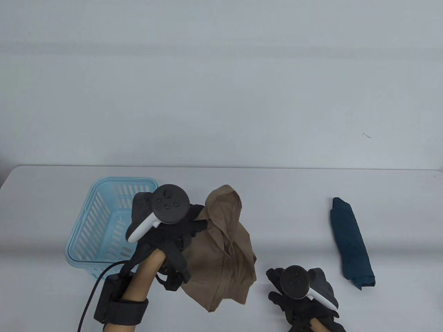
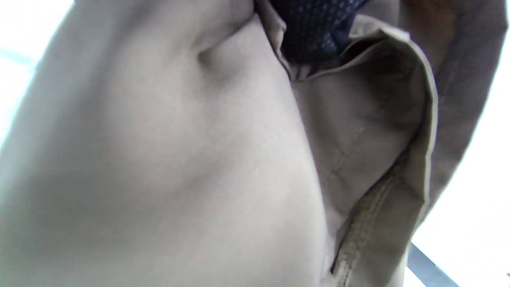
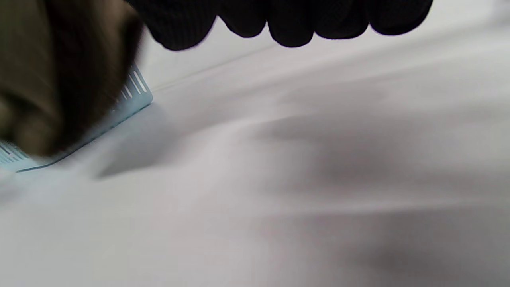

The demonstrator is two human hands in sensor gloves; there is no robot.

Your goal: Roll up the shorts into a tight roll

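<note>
Tan shorts (image 1: 225, 249) hang crumpled in the air at the table's centre-left, gripped near their top by my left hand (image 1: 193, 221). In the left wrist view the tan cloth (image 2: 167, 159) fills the frame, with a gloved fingertip (image 2: 314, 28) pinching a hem at the top. My right hand (image 1: 287, 287) rests low near the front edge, right of the shorts, fingers loose and holding nothing. In the right wrist view its fingertips (image 3: 287, 24) hang over bare table, and the shorts (image 3: 55, 71) blur at the left.
A light blue slatted basket (image 1: 100, 221) stands at the left, behind my left hand; its corner (image 3: 131, 99) shows in the right wrist view. A dark teal rolled garment (image 1: 351, 242) lies on the right side of the white table (image 1: 294, 207).
</note>
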